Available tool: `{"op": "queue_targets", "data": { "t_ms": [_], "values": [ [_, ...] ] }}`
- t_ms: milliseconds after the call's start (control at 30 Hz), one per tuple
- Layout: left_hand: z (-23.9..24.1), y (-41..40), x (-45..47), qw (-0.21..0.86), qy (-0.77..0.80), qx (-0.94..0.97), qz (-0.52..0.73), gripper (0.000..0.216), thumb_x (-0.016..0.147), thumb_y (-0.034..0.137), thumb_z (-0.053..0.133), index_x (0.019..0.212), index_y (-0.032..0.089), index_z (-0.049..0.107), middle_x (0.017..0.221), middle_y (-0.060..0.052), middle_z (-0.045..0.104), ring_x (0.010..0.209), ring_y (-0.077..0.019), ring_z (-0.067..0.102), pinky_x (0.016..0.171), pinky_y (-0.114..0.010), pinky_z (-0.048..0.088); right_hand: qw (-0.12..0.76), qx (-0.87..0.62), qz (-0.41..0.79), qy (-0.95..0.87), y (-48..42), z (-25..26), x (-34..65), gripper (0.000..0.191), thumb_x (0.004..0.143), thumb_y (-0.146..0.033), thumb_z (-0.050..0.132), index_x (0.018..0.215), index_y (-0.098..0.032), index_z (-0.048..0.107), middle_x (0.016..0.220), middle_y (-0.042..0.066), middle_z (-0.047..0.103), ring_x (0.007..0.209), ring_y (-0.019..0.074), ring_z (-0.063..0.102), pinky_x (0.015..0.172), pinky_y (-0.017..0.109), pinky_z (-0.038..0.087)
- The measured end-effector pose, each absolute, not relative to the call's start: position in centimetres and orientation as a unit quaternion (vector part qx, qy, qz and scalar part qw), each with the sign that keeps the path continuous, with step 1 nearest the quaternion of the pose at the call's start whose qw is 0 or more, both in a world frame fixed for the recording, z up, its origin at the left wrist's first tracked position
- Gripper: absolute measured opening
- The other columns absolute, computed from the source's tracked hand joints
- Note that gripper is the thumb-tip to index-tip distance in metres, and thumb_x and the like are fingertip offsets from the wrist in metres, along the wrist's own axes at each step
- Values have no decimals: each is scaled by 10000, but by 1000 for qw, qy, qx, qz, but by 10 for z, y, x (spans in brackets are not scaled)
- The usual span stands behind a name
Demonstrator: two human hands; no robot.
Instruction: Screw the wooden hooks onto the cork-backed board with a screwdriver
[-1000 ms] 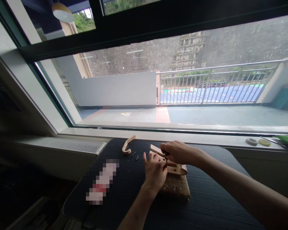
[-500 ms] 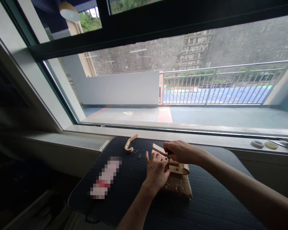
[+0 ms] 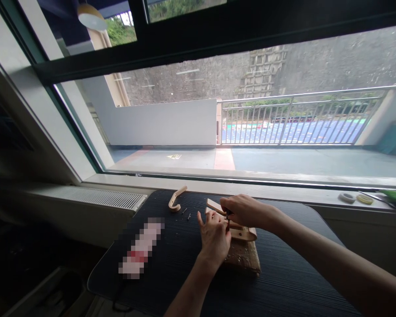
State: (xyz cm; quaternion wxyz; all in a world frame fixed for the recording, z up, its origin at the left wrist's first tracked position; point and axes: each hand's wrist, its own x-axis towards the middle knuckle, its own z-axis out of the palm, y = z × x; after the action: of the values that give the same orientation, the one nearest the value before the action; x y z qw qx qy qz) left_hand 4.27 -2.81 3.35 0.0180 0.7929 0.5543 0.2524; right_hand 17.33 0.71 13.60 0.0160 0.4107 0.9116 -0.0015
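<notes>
Gripping a screwdriver (image 3: 229, 223), the right hand (image 3: 237, 208) works over wooden hooks (image 3: 241, 235) on a block (image 3: 243, 260); the left hand (image 3: 215, 237) steadies them, grip unclear. One loose hook (image 3: 172, 205) and two screws (image 3: 189, 216) seemingly await fitting.

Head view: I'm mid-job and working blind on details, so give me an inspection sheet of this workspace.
Surface: dark table, fine light specks in places.
Job's things: pale wooden piece on a rough wooden block; slim dark tool, probably a screwdriver.
Clutter: loose wooden hook, two small metal fasteners, pixelated pink-and-red item.
Grip: right hand closed around the tool; left hand on the wooden piece, fingertips near the tool's lower end, contact unclear.
Cables: dark cord-like loop by the table's near-left edge, too dim to confirm.
Surroundings: window beyond; white ring and yellow ring on the sill.
</notes>
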Motion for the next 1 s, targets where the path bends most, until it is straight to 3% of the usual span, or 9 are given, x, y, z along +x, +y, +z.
{"op": "queue_targets", "data": {
  "t_ms": [267, 467, 767, 933, 1000],
  "values": [
    [36, -29, 42, 20, 552, 795, 250, 45, 764, 225, 634, 806, 240, 641, 991, -22, 594, 1143, -254, 407, 1077, -594, 91, 23, 435, 1, 900, 1, 147, 178, 297, 770, -253, 541, 1063, -215, 572, 843, 59, 700, 734, 214, 639, 518, 255, 275],
    [35, -29, 42, 23, 549, 797, 251, 60, 771, 225, 629, 825, 246, 647, 980, -20, 587, 1122, -247, 416, 1078, -590, 96, 22, 406, -17, 913, 0, 151, 181, 147, 803, -202, 488, 868, -219, 619, 827, 38, 694, 735, 175, 619, 547, 243, 292],
    [33, -29, 42, 15, 546, 797, 257, 53, 767, 227, 632, 819, 238, 633, 981, -15, 579, 1129, -245, 414, 1079, -586, 96, 24, 428, 1, 904, 2, 146, 178, 203, 812, -237, 476, 923, -180, 637, 805, 73, 697, 717, 202, 631, 547, 265, 296],
    [34, -29, 42, 25, 550, 795, 256, 51, 779, 231, 618, 827, 237, 634, 999, -26, 579, 1143, -253, 406, 1079, -590, 92, 16, 431, 6, 902, -3, 154, 177, 280, 789, -241, 514, 1056, -218, 597, 833, 59, 702, 741, 214, 641, 527, 259, 279],
    [34, -29, 42, 26, 549, 796, 255, 52, 785, 235, 612, 831, 237, 635, 1007, -28, 577, 1148, -254, 403, 1080, -590, 89, 18, 423, 1, 906, -4, 156, 179, 224, 795, -226, 505, 988, -231, 618, 844, 51, 701, 753, 204, 639, 534, 254, 281]
  ]
}}
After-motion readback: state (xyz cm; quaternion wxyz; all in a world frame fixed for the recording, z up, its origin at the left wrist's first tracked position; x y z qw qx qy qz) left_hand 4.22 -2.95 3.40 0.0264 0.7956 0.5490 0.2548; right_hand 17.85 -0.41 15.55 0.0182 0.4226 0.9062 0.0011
